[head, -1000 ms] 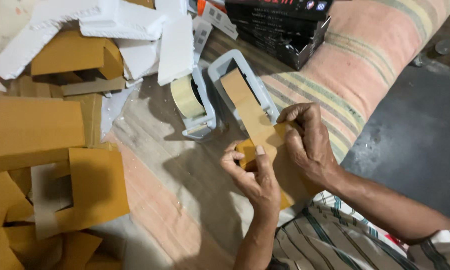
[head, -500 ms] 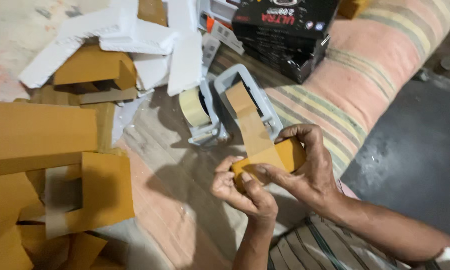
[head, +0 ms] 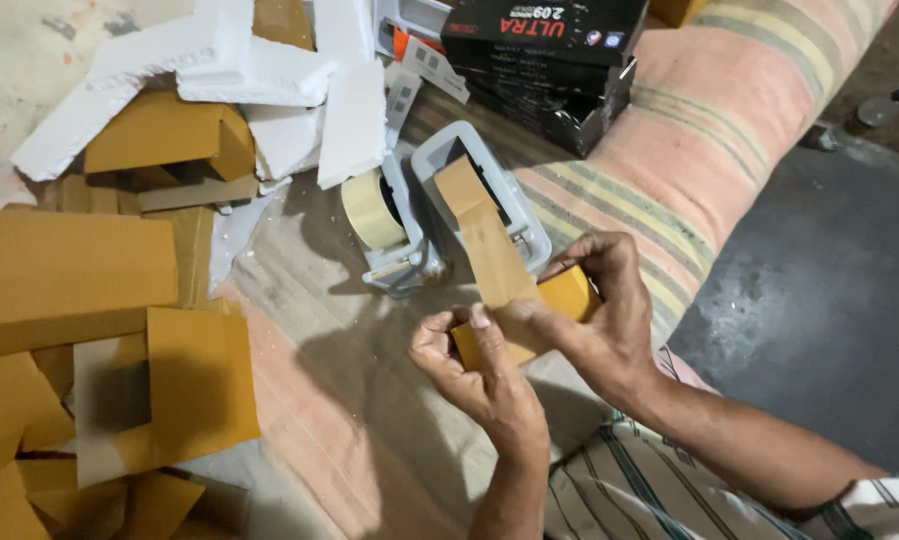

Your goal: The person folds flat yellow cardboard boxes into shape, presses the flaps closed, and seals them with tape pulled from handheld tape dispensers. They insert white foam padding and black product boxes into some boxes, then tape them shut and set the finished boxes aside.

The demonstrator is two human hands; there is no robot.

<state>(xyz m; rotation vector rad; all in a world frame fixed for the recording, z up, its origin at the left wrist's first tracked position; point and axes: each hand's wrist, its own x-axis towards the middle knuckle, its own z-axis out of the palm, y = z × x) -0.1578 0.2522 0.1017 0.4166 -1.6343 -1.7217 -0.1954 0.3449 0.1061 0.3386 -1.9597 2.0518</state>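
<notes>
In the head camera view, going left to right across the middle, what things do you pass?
Long flat brown cardboard box → roll of pale tape in a grey dispenser → left hand → small brown cardboard box held in both hands → right hand → striped pink cushion → dark grey floor.

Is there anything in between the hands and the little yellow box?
No. Both the left hand and the right hand already hold the small yellow box. A strip of brown tape runs from the dispenser onto it.
</notes>
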